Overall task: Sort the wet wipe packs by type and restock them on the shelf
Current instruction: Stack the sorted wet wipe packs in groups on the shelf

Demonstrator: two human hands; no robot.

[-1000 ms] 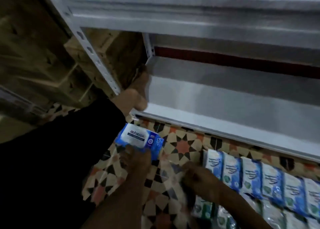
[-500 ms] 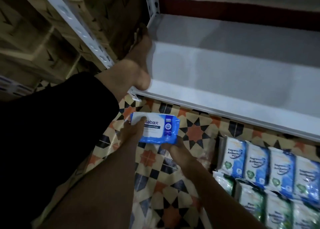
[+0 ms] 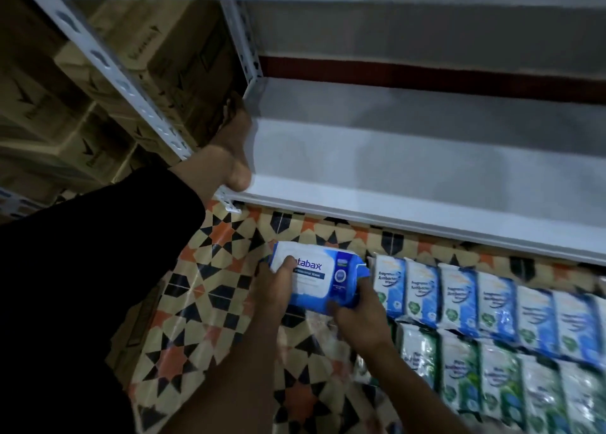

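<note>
A blue and white wet wipe pack (image 3: pixel 323 278) is held above the patterned floor, just below the white shelf (image 3: pixel 410 210). My left hand (image 3: pixel 273 291) grips its left end, thumb on the label. My right hand (image 3: pixel 359 315) grips its right end from below. On the floor to the right lie a row of blue packs (image 3: pixel 492 296) and, nearer me, a row of green packs (image 3: pixel 485 374). The bottom shelf board holds no packs.
My bare foot (image 3: pixel 226 158) rests against the shelf's left front corner, beside the white slotted upright (image 3: pixel 131 83). My dark-clothed leg fills the left. Brown cardboard boxes (image 3: pixel 157 50) are stacked left of the shelf. A mat with a star pattern (image 3: pixel 213 289) covers the floor.
My right hand left the packs on the floor and took the right end of the blue pack. The pack shifted right, toward the blue row. The view tilted.
</note>
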